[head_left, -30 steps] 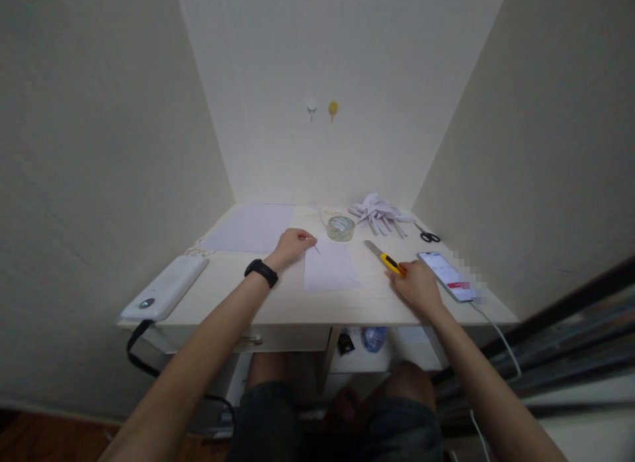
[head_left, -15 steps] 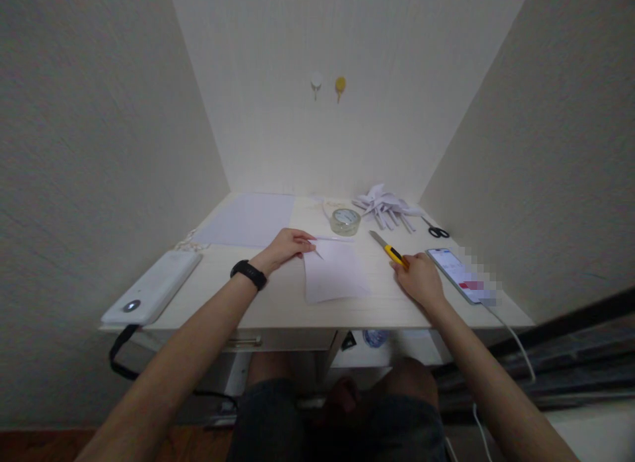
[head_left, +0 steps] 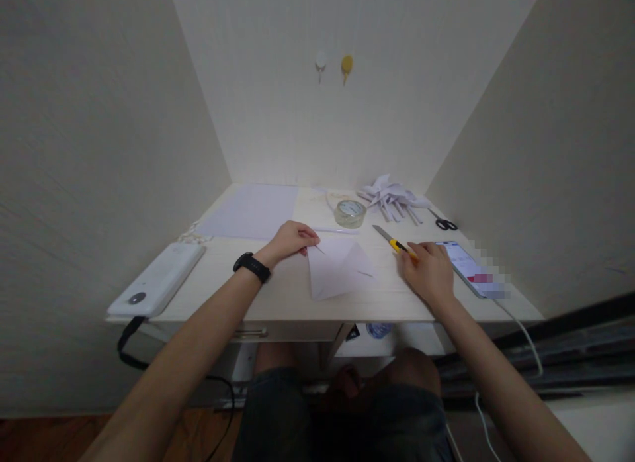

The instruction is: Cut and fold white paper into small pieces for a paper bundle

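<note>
My left hand (head_left: 294, 238), with a black band on its wrist, pinches the upper left corner of a small white sheet of paper (head_left: 335, 273). A short thin line shows on the paper beside those fingertips and another near its right edge; I cannot tell whether they are cuts. To the right lies a yellow utility knife (head_left: 394, 243), blade towards the back left. My right hand (head_left: 427, 269) rests over the rear of its handle, fingers loosely spread, partly hiding it. Behind the paper lies a thin white stick (head_left: 332, 230).
A tape roll (head_left: 350, 214), several white paper pinwheels (head_left: 391, 196) and black scissors (head_left: 445, 224) lie at the back right. A phone (head_left: 464, 267) with a cable is beside my right hand. On the left are a large sheet (head_left: 251, 210) and a white box-shaped device (head_left: 161, 277).
My right hand has loosened on the utility knife and shifted slightly right, baring more of the handle. The knife stays put. My left hand keeps its pinch; the view has tilted slightly.
</note>
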The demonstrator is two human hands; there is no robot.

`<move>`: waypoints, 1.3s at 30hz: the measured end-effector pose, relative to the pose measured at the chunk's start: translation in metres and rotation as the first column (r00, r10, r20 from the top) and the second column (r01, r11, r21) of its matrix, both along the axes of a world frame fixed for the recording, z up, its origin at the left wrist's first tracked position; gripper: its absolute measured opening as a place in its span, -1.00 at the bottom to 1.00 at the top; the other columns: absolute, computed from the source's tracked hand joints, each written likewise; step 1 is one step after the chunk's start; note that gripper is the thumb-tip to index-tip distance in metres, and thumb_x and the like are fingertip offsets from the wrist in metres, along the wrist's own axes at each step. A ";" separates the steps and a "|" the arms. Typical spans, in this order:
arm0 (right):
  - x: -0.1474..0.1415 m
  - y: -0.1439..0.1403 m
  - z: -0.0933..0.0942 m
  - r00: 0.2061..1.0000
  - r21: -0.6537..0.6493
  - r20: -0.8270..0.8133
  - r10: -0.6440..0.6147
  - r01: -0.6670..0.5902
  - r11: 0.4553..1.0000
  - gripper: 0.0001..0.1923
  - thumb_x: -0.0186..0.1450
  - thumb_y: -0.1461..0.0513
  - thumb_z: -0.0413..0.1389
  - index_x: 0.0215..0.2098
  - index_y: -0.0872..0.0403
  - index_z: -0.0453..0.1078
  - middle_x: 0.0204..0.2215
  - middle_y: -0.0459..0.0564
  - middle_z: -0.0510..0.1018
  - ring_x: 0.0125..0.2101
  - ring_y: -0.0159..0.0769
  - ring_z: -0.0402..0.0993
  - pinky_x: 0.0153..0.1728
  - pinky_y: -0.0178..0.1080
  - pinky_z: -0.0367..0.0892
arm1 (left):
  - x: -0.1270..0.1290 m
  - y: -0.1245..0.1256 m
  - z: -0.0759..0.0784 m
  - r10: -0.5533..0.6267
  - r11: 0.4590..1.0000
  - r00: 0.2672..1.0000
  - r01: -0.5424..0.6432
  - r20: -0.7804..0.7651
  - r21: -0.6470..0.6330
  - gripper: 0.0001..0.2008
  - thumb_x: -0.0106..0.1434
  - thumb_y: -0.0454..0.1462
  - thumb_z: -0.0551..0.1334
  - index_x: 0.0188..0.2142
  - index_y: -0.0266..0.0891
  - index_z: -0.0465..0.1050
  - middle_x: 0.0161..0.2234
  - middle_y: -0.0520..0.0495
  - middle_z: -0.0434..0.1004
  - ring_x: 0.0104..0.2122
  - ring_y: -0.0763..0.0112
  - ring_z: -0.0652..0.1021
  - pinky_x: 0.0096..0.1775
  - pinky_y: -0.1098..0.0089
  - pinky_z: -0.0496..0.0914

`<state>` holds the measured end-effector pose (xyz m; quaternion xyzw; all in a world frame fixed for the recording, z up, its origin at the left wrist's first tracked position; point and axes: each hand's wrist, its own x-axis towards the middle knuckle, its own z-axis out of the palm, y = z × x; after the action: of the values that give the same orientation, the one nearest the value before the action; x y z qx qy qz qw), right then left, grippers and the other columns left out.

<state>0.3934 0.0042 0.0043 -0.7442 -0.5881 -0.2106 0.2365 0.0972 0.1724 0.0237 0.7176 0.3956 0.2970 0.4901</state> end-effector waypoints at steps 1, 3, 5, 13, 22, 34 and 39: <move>-0.005 -0.002 0.002 0.998 0.038 -0.044 0.045 -0.043 0.998 -0.57 0.38 0.10 -0.04 -0.07 0.22 0.54 -0.22 0.26 0.56 -0.14 0.00 0.41 -0.05 -0.06 0.26 | 0.000 -0.001 0.001 0.006 1.000 1.000 -0.006 0.024 -0.011 -0.80 0.01 -0.27 0.43 -0.39 -0.37 0.57 -0.51 -0.11 0.56 -0.60 0.50 0.45 -0.54 0.45 0.34; -0.018 -0.005 0.004 0.971 0.080 -0.183 0.152 -0.139 0.987 -0.56 0.39 0.06 -0.05 -0.13 0.17 0.56 -0.26 0.20 0.59 -0.20 -0.06 0.44 -0.09 -0.09 0.30 | 0.002 -0.003 0.002 0.029 0.999 0.998 -0.029 0.047 -0.017 -0.85 0.03 -0.30 0.42 -0.40 -0.36 0.57 -0.50 -0.11 0.57 -0.58 0.49 0.46 -0.52 0.45 0.37; -0.034 -0.006 0.005 0.903 0.077 -0.355 0.243 -0.230 0.970 -0.55 0.36 0.00 -0.01 -0.10 0.14 0.55 -0.31 0.13 0.61 -0.30 -0.14 0.47 -0.20 -0.14 0.34 | 0.003 -0.005 0.003 0.056 0.998 0.997 -0.055 0.049 -0.019 -0.88 0.04 -0.33 0.41 -0.41 -0.36 0.58 -0.50 -0.10 0.57 -0.57 0.50 0.46 -0.50 0.45 0.38; -0.057 0.003 0.000 0.710 -0.015 -0.627 0.322 -0.424 0.906 -0.51 0.16 0.10 0.22 0.04 0.05 0.50 -0.34 -0.01 0.62 -0.43 -0.24 0.43 -0.36 -0.20 0.33 | 0.003 -0.004 -0.001 0.002 0.997 0.996 0.005 0.089 -0.075 -0.83 0.02 -0.32 0.41 -0.38 -0.39 0.56 -0.50 -0.09 0.55 -0.56 0.48 0.47 -0.52 0.46 0.37; -0.040 0.007 -0.012 0.628 0.121 -0.703 0.333 -0.356 0.927 -0.61 0.21 0.10 0.17 -0.05 0.08 0.54 -0.33 0.04 0.63 -0.44 -0.23 0.46 -0.33 -0.14 0.38 | -0.005 -0.016 0.014 -0.448 0.861 0.890 0.454 0.081 -0.229 -0.24 -0.04 -0.30 0.46 0.17 -0.37 0.35 -0.57 0.09 0.46 -0.56 0.54 0.42 -0.46 0.47 0.28; -0.055 -0.009 -0.005 0.886 0.306 -0.417 0.202 -0.072 0.949 -0.72 0.13 0.12 0.28 -0.28 0.05 0.34 -0.37 -0.06 0.36 -0.43 -0.26 0.33 -0.35 -0.17 0.31 | 0.001 -0.023 0.016 -0.509 0.857 0.852 0.487 -0.127 -0.165 -0.03 -0.04 -0.31 0.44 0.34 -0.38 0.09 -0.60 0.13 0.46 -0.62 0.54 0.36 -0.54 0.50 0.16; -0.058 -0.009 -0.009 0.937 0.288 -0.276 0.215 -0.133 0.948 -0.82 0.22 0.18 0.22 -0.27 0.07 0.35 -0.26 0.02 0.33 -0.44 -0.28 0.34 -0.40 -0.17 0.34 | 0.001 -0.022 0.012 -0.526 0.849 0.835 0.504 -0.161 -0.160 -0.07 -0.03 -0.28 0.45 0.32 -0.31 0.15 -0.58 0.10 0.49 -0.64 0.57 0.34 -0.55 0.52 0.15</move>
<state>0.3352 -0.0044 -0.0045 -0.6740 -0.5751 -0.1482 0.4394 0.0984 0.1501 0.0359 0.7953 0.2504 0.0583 0.5491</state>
